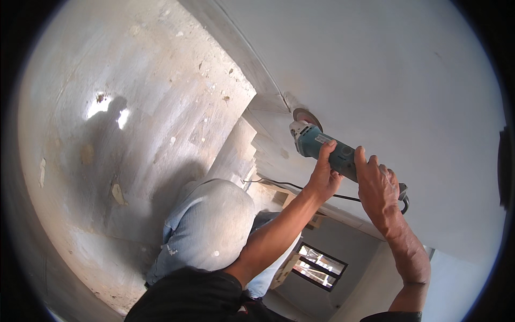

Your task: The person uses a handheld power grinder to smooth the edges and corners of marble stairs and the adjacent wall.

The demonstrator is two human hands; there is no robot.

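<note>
Both my hands hold a teal angle grinder (339,156) with a grey metal head. My left hand (324,177) grips its body from below, thumb lying along the casing behind the head. Farther back, my right hand (377,185) wraps round the rear of the grinder. The reddish-brown disc (308,119) is up against the grey wall (386,80) or very close to it; I cannot tell if it touches. It sits at the end of a dark groove (263,67) running along the wall. A black cord (343,197) hangs from the tool's rear end.
My bent knee (214,225) in dusty jeans rests over a whitish, dusty floor (134,134) with scattered plaster chips (117,194). Stepped edges (248,140) drop away beside it. Pieces of wood (287,199) and a dark-framed window (321,265) are lower down in the view.
</note>
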